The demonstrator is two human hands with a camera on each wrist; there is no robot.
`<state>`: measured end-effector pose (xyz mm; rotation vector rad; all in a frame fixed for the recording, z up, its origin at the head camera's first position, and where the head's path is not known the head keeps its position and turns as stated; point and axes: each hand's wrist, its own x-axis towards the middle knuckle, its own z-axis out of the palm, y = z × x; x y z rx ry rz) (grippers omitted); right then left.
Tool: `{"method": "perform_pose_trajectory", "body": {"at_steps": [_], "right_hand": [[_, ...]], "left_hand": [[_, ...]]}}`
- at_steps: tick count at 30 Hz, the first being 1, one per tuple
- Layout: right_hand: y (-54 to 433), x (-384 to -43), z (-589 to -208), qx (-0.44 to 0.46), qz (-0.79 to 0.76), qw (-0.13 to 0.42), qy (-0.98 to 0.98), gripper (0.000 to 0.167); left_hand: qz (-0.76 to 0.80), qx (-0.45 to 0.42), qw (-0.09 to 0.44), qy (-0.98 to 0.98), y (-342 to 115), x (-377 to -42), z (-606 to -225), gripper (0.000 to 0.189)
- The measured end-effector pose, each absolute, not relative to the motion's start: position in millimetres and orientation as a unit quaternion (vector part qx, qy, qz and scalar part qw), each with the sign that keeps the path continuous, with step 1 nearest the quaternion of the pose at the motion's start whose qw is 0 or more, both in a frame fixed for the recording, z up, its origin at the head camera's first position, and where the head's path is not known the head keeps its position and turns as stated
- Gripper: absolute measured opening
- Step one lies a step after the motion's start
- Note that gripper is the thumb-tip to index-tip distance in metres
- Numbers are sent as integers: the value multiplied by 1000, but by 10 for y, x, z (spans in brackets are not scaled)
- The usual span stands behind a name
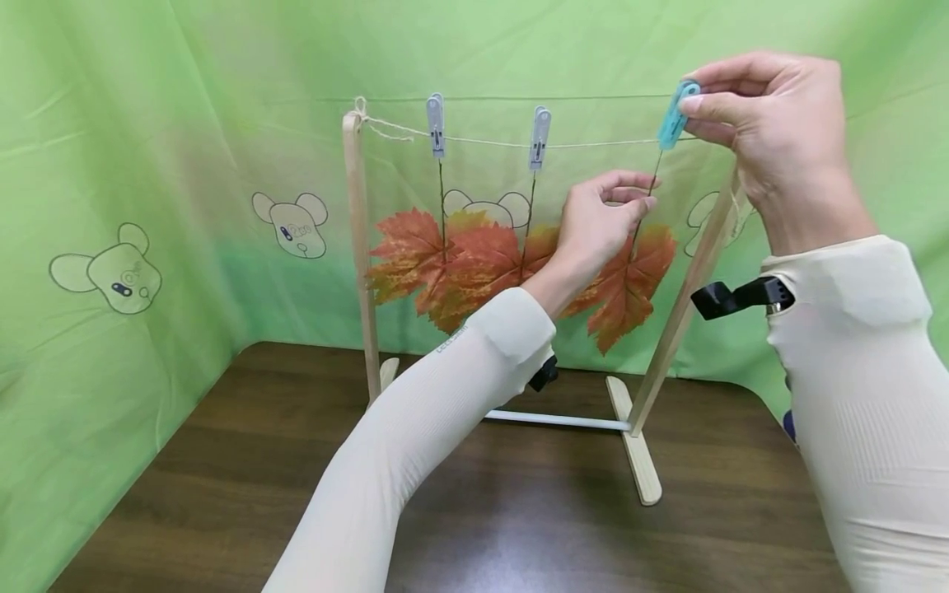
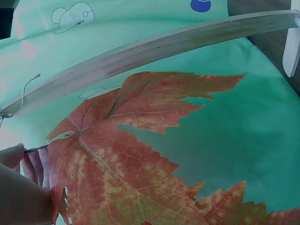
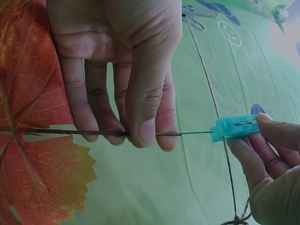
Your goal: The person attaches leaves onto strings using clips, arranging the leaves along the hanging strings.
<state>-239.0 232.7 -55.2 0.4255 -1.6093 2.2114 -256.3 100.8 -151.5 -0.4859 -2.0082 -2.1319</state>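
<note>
My right hand (image 1: 797, 123) pinches a teal clothespin (image 1: 673, 119) at the string (image 1: 615, 144), near its right end. Below that clothespin hangs a thin dark stem (image 3: 197, 133), its tip at the clothespin's lower end. Thumb and fingers of my left hand (image 1: 600, 216) pinch this stem partway down, above an orange-red artificial maple leaf (image 1: 630, 284). Two grey clothespins, a left one (image 1: 436, 128) and a middle one (image 1: 539, 138), sit on the string with the stems of two more maple leaves below them. My left forearm hides part of the leaves.
A wooden frame holds the string between a left post (image 1: 361, 247) and a right post (image 1: 682, 317). A white bar (image 1: 556, 420) joins them low down, and a flat wooden foot (image 1: 639, 461) rests on the brown table (image 1: 474, 527). Green cloth (image 1: 185, 107) with printed bear heads surrounds it.
</note>
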Motion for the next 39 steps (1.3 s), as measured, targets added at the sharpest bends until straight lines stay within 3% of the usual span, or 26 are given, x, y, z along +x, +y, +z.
{"method": "perform_pose_trajectory", "body": {"at_steps": [39], "right_hand": [[2364, -2388, -574, 150, 762, 157, -610, 21]], "left_hand": [[-715, -170, 102, -671, 1001, -2532, -1411, 16]]}}
